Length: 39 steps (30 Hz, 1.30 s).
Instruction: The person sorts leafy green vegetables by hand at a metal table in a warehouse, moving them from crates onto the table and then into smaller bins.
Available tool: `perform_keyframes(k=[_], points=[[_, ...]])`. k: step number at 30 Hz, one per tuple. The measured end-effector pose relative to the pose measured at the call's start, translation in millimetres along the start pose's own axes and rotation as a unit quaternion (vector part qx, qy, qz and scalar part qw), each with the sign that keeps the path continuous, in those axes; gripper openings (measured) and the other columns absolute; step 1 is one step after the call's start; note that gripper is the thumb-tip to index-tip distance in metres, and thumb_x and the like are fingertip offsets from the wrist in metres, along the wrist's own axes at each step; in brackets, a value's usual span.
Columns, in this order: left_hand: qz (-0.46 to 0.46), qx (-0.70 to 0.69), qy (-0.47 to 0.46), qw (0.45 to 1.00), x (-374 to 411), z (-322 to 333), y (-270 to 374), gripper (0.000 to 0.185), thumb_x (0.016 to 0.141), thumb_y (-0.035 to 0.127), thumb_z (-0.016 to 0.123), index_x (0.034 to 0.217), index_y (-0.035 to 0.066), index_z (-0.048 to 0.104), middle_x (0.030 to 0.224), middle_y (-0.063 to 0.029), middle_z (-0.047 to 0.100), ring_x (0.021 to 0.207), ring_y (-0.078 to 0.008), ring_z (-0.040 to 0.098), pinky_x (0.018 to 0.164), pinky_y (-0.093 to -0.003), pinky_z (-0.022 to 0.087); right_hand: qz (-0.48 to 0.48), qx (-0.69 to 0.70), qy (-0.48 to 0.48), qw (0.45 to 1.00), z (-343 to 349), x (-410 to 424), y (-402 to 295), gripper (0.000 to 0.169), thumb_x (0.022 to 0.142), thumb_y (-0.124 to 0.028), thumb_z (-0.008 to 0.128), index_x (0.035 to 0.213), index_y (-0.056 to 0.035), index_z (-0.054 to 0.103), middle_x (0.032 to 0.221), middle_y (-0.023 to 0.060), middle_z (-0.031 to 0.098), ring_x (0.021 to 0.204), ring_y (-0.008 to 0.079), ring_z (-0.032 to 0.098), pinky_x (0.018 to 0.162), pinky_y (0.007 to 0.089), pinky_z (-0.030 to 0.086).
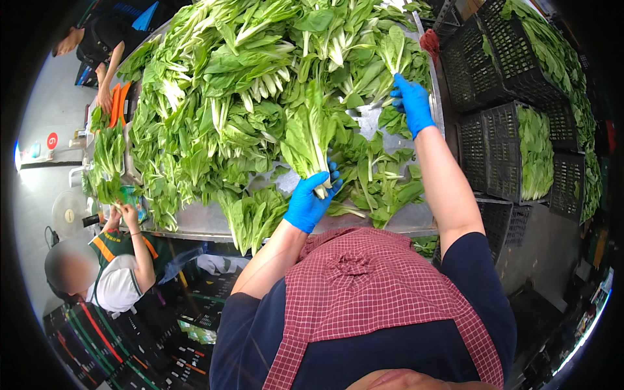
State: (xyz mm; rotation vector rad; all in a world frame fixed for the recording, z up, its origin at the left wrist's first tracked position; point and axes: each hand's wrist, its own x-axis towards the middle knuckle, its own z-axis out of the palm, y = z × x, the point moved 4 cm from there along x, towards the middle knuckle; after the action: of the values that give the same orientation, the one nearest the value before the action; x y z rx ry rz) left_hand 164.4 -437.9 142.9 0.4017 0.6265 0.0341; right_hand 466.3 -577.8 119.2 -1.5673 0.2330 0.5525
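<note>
My left hand [312,197], in a blue glove, is closed around the white stem ends of several leafy greens [312,136], their leaves pointing away from me. Further out to the right, my right hand [412,102], also gloved in blue, has its fingertips at the stem base of another leafy green [394,51]; whether it grips the stem is hard to tell. A large heap of loose greens [243,73] covers much of the metal table [204,219]. Near the front edge, left of my left hand, lies a bunch of greens [251,219] whose leaves hang over the edge.
Black plastic crates [499,151] filled with greens are stacked at the right. A red cloth or net [429,43] hangs at the table's right rim. At the left, a co-worker [117,273] holds greens, and another person [97,44] reaches toward orange pieces [117,105]. Dark crates [97,341] stand lower left.
</note>
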Motion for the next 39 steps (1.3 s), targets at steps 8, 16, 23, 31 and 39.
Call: perform_keyframes(k=[8, 16, 23, 31, 39], points=[[-0.025, -0.085, 0.017, 0.996, 13, 0, -6, 0.036, 0.088, 0.010, 0.062, 0.123, 0.006, 0.054, 0.100, -0.0080, 0.063, 0.089, -0.0224, 0.061, 0.093, -0.0416, 0.048, -0.021, 0.096, -0.100, 0.990, 12, -12, 0, 0.019, 0.093, -0.024, 0.060, 0.092, -0.0053, 0.065, 0.072, 0.0003, 0.062, 0.056, 0.0073, 0.053, 0.052, 0.0211, 0.045], [-0.010, -0.083, 0.050, 0.995, 22, 9, -11, 0.029, 0.090, 0.010, 0.061, 0.118, 0.003, 0.056, 0.109, -0.0090, 0.064, 0.101, -0.0232, 0.060, 0.099, -0.0421, 0.045, -0.041, 0.058, -0.190, 0.979, 30, -120, 31, 0.012, 0.089, -0.014, 0.065, 0.092, -0.0019, 0.065, 0.076, 0.0061, 0.065, 0.061, 0.0113, 0.059, 0.056, 0.0231, 0.048], [0.001, 0.010, 0.026, 1.000, 30, -2, -24, 0.025, 0.091, 0.015, 0.061, 0.113, 0.002, 0.058, 0.102, -0.0093, 0.063, 0.096, -0.0213, 0.059, 0.089, -0.0362, 0.050, -0.039, -0.035, -0.256, 0.965, 45, -172, 66, 0.017, 0.083, -0.015, 0.072, 0.088, -0.0014, 0.063, 0.072, 0.0038, 0.064, 0.064, 0.0084, 0.058, 0.057, 0.0245, 0.049], [-0.004, 0.042, 0.030, 0.999, 17, 7, -25, 0.029, 0.091, 0.016, 0.063, 0.116, 0.005, 0.055, 0.104, -0.0081, 0.063, 0.086, -0.0206, 0.062, 0.087, -0.0360, 0.051, -0.105, -0.083, -0.223, 0.966, 45, -189, 63, 0.015, 0.080, -0.015, 0.072, 0.083, -0.0030, 0.063, 0.072, 0.0030, 0.064, 0.066, 0.0075, 0.057, 0.061, 0.0256, 0.049], [0.022, 0.015, 0.060, 0.998, 14, 3, -13, 0.014, 0.091, 0.013, 0.061, 0.100, 0.003, 0.062, 0.097, -0.0078, 0.067, 0.093, -0.0193, 0.064, 0.098, -0.0422, 0.047, -0.127, -0.135, -0.285, 0.940, 31, -127, 20, 0.020, 0.081, -0.019, 0.069, 0.092, -0.0026, 0.069, 0.083, 0.0073, 0.068, 0.075, 0.0163, 0.064, 0.070, 0.0287, 0.052]])
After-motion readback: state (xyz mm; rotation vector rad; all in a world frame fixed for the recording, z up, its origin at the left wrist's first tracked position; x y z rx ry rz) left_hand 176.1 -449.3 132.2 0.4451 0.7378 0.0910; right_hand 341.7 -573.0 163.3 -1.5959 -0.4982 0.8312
